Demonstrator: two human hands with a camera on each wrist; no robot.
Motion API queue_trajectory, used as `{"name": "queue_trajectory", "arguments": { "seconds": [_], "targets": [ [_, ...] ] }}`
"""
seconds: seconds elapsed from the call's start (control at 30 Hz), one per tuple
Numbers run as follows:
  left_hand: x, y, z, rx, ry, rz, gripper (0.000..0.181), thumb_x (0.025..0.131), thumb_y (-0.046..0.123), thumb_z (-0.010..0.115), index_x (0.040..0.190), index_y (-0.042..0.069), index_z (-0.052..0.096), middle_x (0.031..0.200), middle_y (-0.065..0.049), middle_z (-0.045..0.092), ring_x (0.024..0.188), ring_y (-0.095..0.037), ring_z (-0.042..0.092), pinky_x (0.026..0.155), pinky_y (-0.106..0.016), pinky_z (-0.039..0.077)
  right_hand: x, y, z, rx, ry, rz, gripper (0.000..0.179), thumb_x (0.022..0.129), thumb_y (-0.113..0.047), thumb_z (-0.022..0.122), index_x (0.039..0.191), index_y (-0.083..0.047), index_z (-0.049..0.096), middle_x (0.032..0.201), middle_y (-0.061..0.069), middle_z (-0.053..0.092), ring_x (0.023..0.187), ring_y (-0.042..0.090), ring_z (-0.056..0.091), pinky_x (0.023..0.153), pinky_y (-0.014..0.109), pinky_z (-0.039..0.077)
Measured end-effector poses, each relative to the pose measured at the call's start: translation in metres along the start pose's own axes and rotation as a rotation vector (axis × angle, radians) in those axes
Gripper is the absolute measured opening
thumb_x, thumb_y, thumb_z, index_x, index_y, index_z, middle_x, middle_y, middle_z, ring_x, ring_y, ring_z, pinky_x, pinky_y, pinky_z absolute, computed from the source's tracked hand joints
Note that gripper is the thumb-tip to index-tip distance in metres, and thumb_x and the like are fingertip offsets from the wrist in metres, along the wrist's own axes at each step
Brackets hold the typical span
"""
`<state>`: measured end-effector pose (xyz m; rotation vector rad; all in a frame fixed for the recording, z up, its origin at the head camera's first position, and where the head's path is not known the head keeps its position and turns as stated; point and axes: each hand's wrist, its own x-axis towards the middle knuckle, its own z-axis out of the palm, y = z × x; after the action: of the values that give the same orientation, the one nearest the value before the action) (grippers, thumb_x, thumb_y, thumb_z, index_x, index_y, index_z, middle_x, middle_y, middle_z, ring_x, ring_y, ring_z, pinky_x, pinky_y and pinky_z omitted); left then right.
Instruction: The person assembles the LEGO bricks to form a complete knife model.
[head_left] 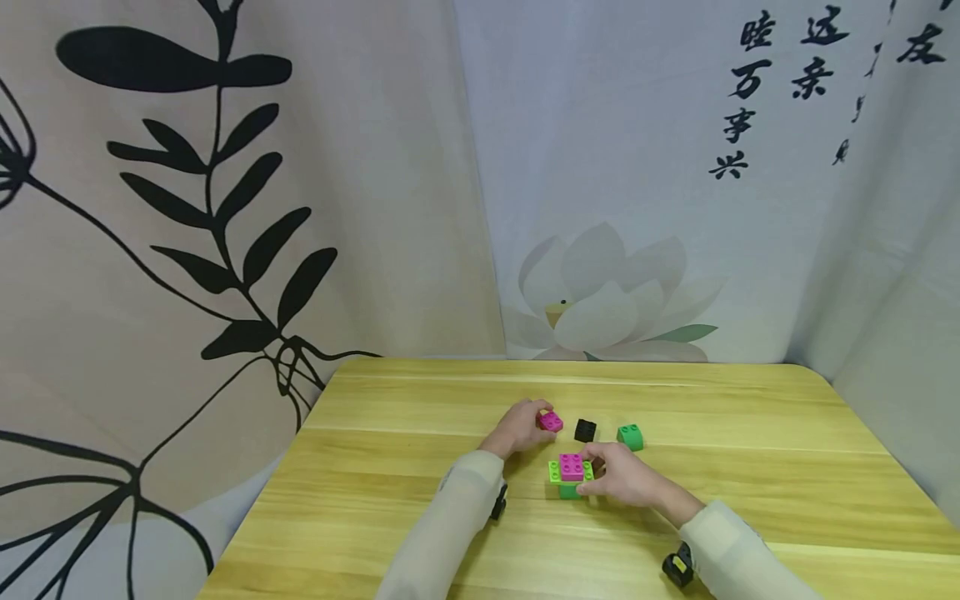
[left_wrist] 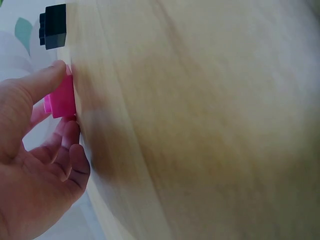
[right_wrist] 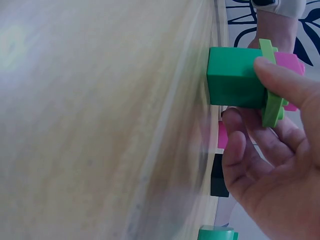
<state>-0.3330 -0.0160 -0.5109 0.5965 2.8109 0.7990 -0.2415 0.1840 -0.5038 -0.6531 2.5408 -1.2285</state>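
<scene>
My left hand reaches to a pink toy brick on the table, its thumb and fingers on either side of it. In the left wrist view the thumb lies against this pink brick, which sits on the wood. My right hand grips a small stack of toy bricks at its right side. The stack has a green block at the bottom, a lime-green plate across it and a pink brick on top. Part of the lime plate is hidden behind the right thumb.
A black brick stands just right of the left hand's pink brick. Farther right lies a green brick with a rounded side. The wooden table ends at a printed curtain behind.
</scene>
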Motion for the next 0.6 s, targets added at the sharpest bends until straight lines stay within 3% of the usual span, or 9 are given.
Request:
{"name": "queue_trajectory", "arguments": {
  "seconds": [0.3,0.6],
  "targets": [
    [-0.006,-0.004,-0.003,0.015,-0.032,-0.013,0.035,0.082,0.018,0.074,0.114,0.011,0.061,0.091,0.002,0.053,0.081,-0.011,0.052,0.074,-0.026,0.047,-0.001,-0.001,0.000,-0.012,0.018,0.001,0.032,0.078,-0.020,0.078,0.102,-0.008,0.061,0.085,-0.002,0.060,0.078,0.015,0.057,0.063,0.026,0.049],
    [-0.024,-0.006,-0.010,-0.022,-0.027,0.026,0.036,0.083,0.021,0.073,0.115,0.007,0.063,0.093,0.002,0.057,0.084,-0.011,0.053,0.076,-0.026,0.047,-0.001,0.000,0.000,-0.033,0.021,-0.018,0.037,0.078,-0.025,0.078,0.105,-0.006,0.061,0.086,-0.003,0.060,0.078,0.015,0.056,0.064,0.026,0.048]
  ]
}}
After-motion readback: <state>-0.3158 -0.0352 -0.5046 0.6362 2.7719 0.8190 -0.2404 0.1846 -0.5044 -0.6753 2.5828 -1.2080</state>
